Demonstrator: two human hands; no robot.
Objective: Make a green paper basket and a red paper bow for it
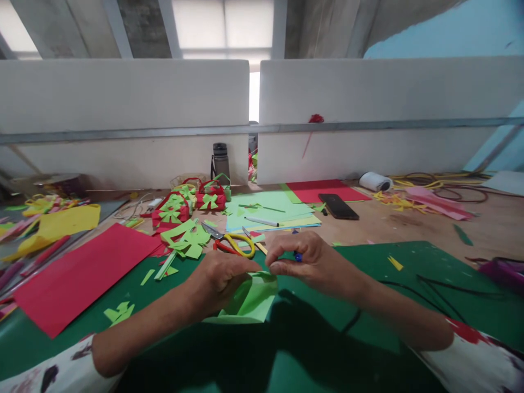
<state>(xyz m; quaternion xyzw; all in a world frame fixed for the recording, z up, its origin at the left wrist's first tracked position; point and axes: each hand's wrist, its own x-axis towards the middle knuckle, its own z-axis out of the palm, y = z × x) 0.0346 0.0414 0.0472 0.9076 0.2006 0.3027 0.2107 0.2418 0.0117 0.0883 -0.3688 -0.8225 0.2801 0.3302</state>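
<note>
over the green mat (pixel 368 267), the left hand (pixel 221 277) grips the rim of folded light-green paper (pixel 254 303); the right hand (pixel 315 261) curls at its corner, whether grasping it i cannot tell. uneven pulling could crease or tear the thin wall; a forward reach could catch the scissors (pixel 221 236) beyond.

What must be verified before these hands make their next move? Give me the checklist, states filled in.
1. Left hand holding the light green folded paper: ok.
2. Right hand gripping the paper's top edge: cannot tell; its thumb and forefinger are right there, but contact is unclear.
3. Right hand otherwise free: not ok; a small blue object shows at its fingers.
4. Metal scissors with yellow and orange handles out of both hands: ok, lying beyond them.
5. Dark green flat mat free of light green paper scraps: not ok.
</note>
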